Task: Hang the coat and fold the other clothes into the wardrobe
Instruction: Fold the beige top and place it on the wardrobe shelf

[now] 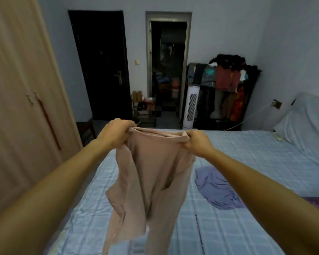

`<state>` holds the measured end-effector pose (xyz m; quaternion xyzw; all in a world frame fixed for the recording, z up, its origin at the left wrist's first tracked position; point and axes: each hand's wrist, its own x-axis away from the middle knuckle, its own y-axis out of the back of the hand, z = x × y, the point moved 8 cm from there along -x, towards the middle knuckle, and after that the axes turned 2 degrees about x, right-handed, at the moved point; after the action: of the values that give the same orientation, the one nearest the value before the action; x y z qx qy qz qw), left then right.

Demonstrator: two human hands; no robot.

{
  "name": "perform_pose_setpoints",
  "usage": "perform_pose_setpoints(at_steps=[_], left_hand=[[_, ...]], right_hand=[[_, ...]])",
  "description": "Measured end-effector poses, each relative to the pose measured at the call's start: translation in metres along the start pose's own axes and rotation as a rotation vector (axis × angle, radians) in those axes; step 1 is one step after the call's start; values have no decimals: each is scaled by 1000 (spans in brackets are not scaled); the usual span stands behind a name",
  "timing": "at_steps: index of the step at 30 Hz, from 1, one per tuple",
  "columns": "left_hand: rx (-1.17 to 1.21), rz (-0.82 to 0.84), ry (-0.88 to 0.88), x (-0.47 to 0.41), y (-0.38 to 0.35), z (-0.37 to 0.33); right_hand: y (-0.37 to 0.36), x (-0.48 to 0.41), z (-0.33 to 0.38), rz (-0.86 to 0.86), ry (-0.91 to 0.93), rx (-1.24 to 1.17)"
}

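Where the pink trousers (149,190) hang legs-down over the checked bed (265,159) nearest me, I judge their long axis vertical. Farther out, left hand (116,134) and right hand (197,142) each grip a waistband corner with curled fingers; the wardrobe (17,89) stands left.

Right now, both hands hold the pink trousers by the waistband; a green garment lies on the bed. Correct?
No. The head view shows the garment on the bed is purple, not green. The left hand and right hand do hold the pink trousers.
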<state>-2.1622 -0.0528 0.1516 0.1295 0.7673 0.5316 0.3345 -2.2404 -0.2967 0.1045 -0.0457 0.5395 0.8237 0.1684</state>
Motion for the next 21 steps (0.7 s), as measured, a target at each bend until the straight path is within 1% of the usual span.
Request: perform_pose_setpoints(at_steps=[3, 5, 7, 10, 12, 14, 16, 18, 21], left_hand=[[108, -126, 70, 19, 28, -20], [161, -178, 102, 34, 40, -39], [187, -180, 124, 51, 44, -60], [209, -143, 160, 76, 38, -82], [225, -137, 175, 88, 35, -92], [246, -183, 157, 95, 38, -103], [224, -193, 90, 95, 42, -118], [165, -137, 13, 91, 40, -133], [115, -30, -73, 87, 34, -151]], right_hand=[[47, 29, -5, -94, 2, -119], [72, 48, -11, -116, 7, -157], [89, 69, -17, -67, 32, -182], [103, 99, -25, 82, 74, -170], [112, 118, -35, 117, 82, -176], [123, 132, -47, 108, 72, -218], [135, 143, -58, 79, 67, -262], [146, 152, -68, 50, 45, -279], [157, 165, -80, 21, 12, -225]])
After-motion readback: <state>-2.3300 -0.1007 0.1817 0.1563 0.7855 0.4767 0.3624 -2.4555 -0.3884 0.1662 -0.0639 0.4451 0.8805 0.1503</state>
